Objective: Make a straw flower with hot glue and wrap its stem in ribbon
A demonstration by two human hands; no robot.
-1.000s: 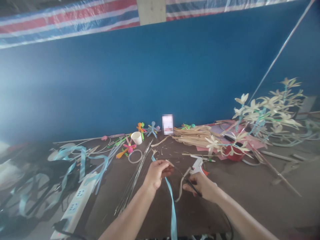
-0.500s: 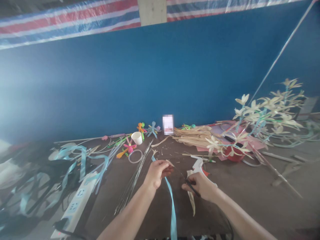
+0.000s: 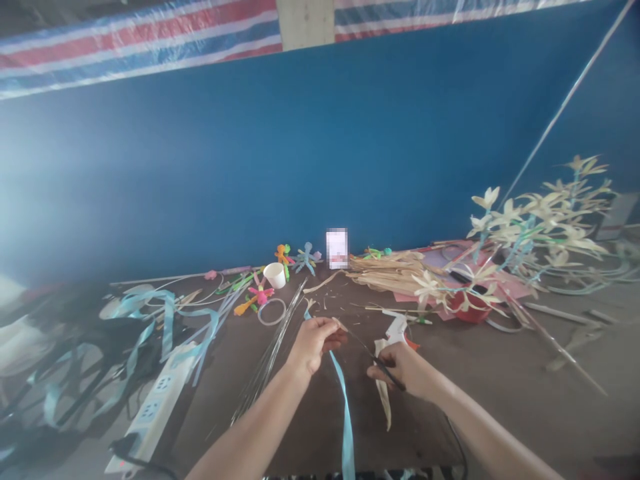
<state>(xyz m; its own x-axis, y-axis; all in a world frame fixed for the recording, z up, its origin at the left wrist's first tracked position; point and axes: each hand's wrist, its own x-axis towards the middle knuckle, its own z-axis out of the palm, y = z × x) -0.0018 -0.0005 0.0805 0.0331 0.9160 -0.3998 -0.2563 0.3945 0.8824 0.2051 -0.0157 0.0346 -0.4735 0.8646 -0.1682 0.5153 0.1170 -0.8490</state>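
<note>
My left hand (image 3: 314, 341) is closed in a pinch on the near end of a thin dark wire (image 3: 361, 345) and a light blue ribbon (image 3: 342, 407) that hangs down toward me. My right hand (image 3: 404, 371) is closed on the same wire farther along and on a pale straw leaf strip (image 3: 385, 402) that dangles below it. Both hands hover just above the brown table (image 3: 500, 387). A white glue gun (image 3: 395, 329) lies right behind my right hand.
A bundle of thin metal wires (image 3: 270, 357) lies left of my hands. A white power strip (image 3: 155, 400) and tangled blue ribbons (image 3: 165, 320) fill the left. Straw strips (image 3: 390, 270), a red pot (image 3: 467, 308) with straw flowers (image 3: 540, 220), a white cup (image 3: 275, 275) and small figures stand behind.
The straw strip in my right hand has swung from curling left of the hand to hanging straight down. Both hands have stayed almost in place.
</note>
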